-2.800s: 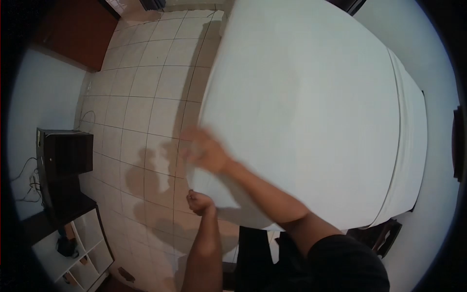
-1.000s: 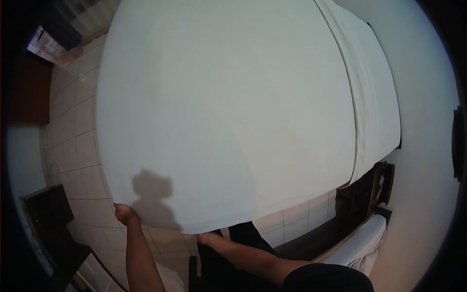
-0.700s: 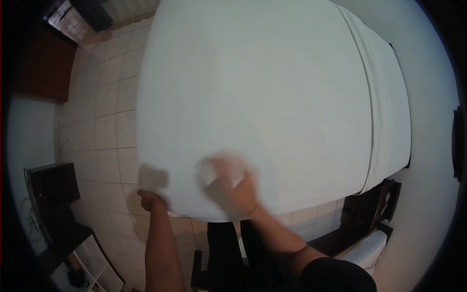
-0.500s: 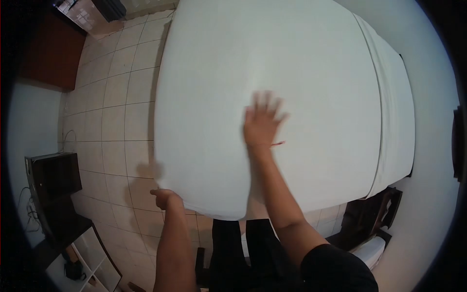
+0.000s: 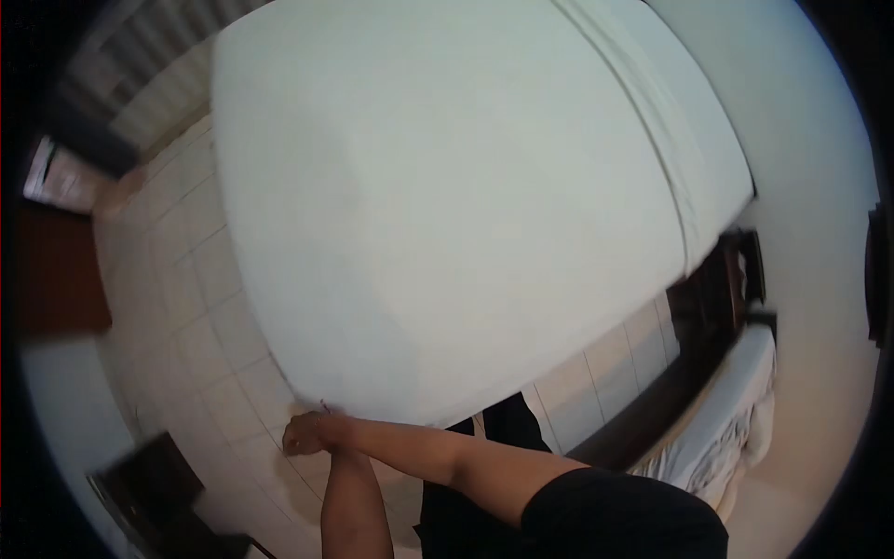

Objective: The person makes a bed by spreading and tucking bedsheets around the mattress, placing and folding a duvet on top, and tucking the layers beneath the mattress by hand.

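Head view: your broad, white, cloth-covered mattress [image 5: 447,214] fills the middle up to 12 o'clock, its surface mostly smooth, with soft shadow and a ridged fold [image 5: 652,110] running from 1 to 3 o'clock. Outside that, you have a plain pale wall [image 5: 819,307] at 3 o'clock and a cream, square-tiled floor [image 5: 182,279] from 10 round to 7. More tiles show beneath the mattress edge toward 4 o'clock, beside a dark wooden frame [image 5: 624,419] and rumpled pale bedding [image 5: 726,419]. A pale, vertically striped curtain [image 5: 154,51] hangs at 10 o'clock, a flat-fronted reddish-brown cabinet [image 5: 60,270] stands at 9, and a blurred, dark, boxy piece of furniture [image 5: 154,475] sits at 8.

Your right arm crosses over your left forearm [image 5: 356,512]. Your right hand [image 5: 305,434] is curled at the mattress corner between 7 and 8 o'clock; you cannot tell whether cloth is in it. The right wrist hides your left hand, so its opening cannot be told. Smallest is a thin red bracelet [image 5: 326,407] by that wrist.
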`<state>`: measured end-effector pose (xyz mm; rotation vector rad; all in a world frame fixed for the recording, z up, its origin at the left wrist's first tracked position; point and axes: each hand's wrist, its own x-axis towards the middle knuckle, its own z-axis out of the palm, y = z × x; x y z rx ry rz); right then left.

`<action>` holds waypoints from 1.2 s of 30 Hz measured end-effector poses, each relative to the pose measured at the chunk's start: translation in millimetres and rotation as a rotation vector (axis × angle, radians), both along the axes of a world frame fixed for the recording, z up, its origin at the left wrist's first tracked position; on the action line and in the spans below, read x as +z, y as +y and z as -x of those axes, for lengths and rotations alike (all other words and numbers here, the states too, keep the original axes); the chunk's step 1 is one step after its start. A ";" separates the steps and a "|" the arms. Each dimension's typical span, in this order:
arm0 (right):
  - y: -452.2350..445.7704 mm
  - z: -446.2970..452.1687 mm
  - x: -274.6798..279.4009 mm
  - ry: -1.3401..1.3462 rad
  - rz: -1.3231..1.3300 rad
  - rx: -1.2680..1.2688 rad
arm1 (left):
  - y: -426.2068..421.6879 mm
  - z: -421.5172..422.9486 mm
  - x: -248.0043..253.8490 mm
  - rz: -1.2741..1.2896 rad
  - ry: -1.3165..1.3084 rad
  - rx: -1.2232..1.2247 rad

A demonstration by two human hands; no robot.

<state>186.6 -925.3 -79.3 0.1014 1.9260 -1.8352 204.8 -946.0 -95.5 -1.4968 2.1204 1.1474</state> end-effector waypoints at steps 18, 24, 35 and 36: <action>79.7 -280.2 -29.0 -0.183 -0.694 -2.498 | -7.3 -1.5 -17.3 0.202 0.054 -0.180; -38.2 -159.0 -45.1 -0.091 0.150 -2.337 | -3.1 -2.1 -8.8 0.220 0.064 -0.240; 50.7 -220.7 48.2 0.200 -0.019 -1.525 | -23.2 8.5 -46.7 0.419 -0.006 -0.491; 87.3 -226.5 49.6 0.244 -0.444 -1.622 | -29.9 15.9 -69.2 0.423 -0.028 -0.428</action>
